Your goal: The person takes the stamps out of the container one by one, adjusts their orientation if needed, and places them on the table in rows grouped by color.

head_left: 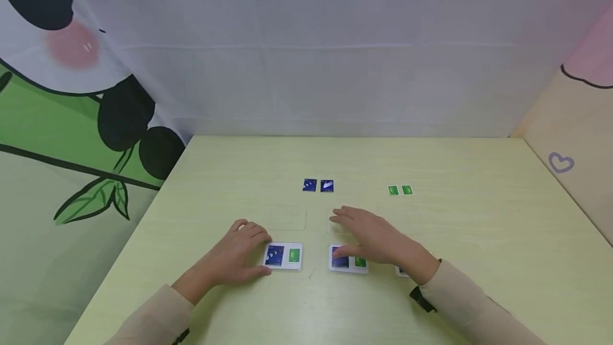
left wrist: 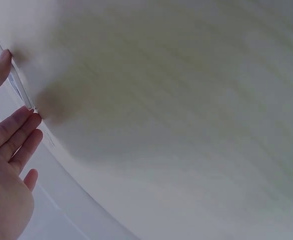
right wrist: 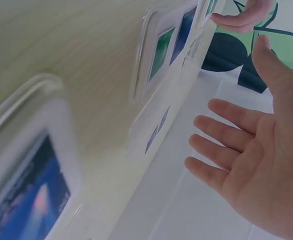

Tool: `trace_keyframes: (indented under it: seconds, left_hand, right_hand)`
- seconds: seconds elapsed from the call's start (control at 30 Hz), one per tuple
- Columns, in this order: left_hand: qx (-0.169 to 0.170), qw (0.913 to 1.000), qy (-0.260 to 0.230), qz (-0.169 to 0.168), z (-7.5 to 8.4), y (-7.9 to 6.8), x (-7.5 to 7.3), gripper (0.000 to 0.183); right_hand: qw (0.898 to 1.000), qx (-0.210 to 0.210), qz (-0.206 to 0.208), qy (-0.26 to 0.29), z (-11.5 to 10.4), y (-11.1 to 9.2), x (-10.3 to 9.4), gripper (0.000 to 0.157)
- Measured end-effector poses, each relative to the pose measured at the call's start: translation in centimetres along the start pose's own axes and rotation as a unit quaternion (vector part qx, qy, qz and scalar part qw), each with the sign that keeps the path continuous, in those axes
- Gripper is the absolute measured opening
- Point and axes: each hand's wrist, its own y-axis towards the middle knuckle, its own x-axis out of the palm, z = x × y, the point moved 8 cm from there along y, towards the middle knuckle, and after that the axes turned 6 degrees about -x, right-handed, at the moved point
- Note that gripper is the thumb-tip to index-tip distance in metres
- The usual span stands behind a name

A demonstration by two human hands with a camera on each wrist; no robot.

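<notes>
Left white card (head_left: 283, 256) is lying flat on the pale table (head_left: 230, 174), near the person, showing a blue picture on its left and a green one on its right. At its left end, the person's left hand (head_left: 227, 260) is gripping it, the thumb pressing at the near corner and fingertips touching the far one. Beside it, with a gap between, a middle white card (head_left: 351, 264) is bearing the same pair of colours. Over that card the right hand (head_left: 375, 238) is hovering, holding nothing, its fingers spreading loosely and its thumb covering part of the blue picture in the head view. A right white card (right wrist: 31, 185) is lying beyond the middle one, mostly hiding under the right forearm in the head view, its blue picture showing in the right wrist view. Farther out, a faint clear rectangle (head_left: 287, 218) is resting beyond the left card, and another is partly hiding behind the right fingers. Farther still, two small blue pieces (head_left: 309, 185) are sitting side by side, and two smaller green pieces (head_left: 407, 189) are lying well to their right. Behind the table, a whitish cloth (head_left: 306, 79) is hanging.
</notes>
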Motion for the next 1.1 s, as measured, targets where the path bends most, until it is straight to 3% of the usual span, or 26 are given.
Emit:
trace_keyframes:
  seconds: [0.6,1.1]
  left_hand:
    - [-0.004,1.0000,-0.006,0.002,0.0,-0.3,-0.1,0.056]
    - [-0.007,1.0000,-0.004,-0.001,0.1,-0.3,-0.2,0.056]
  right_hand:
    - [1.000,-0.011,-0.001,0.021,-1.5,1.6,0.0,0.069]
    - [0.998,0.016,-0.005,0.064,-1.4,2.7,0.3,0.060]
